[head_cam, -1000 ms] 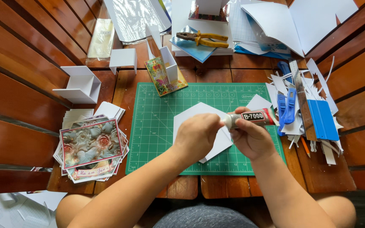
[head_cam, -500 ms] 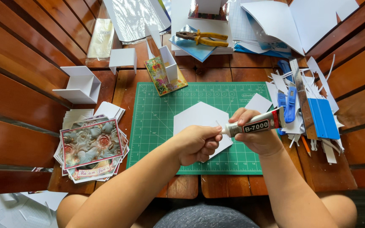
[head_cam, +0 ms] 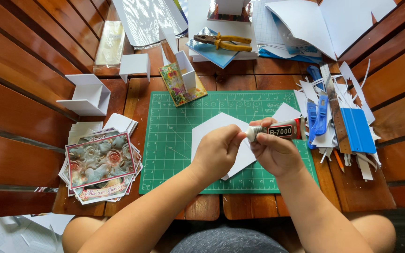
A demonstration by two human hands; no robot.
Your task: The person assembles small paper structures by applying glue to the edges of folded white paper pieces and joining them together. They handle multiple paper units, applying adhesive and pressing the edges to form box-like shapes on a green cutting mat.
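Note:
My right hand [head_cam: 277,153] grips a grey glue tube [head_cam: 283,129] and holds it level above the green cutting mat [head_cam: 174,154], with its white tip pointing left. My left hand [head_cam: 216,152] meets that tip, thumb and fingers pinched on the small white cap [head_cam: 248,134]. Under both hands a white hexagon-shaped card [head_cam: 209,133] lies flat on the mat, partly hidden by them.
A stack of floral cards [head_cam: 100,161] sits left of the mat, and a folded white paper box [head_cam: 87,93] lies behind it. Beyond the mat are a small white box on a floral card [head_cam: 183,77] and yellow-handled pliers [head_cam: 223,42]. Blue cutters [head_cam: 317,115], a metal ruler [head_cam: 333,103] and paper scraps lie on the right.
Half a second ago my left hand was lower and apart from the tube. It has come back up to the tube's tip, and the tube has shifted slightly left.

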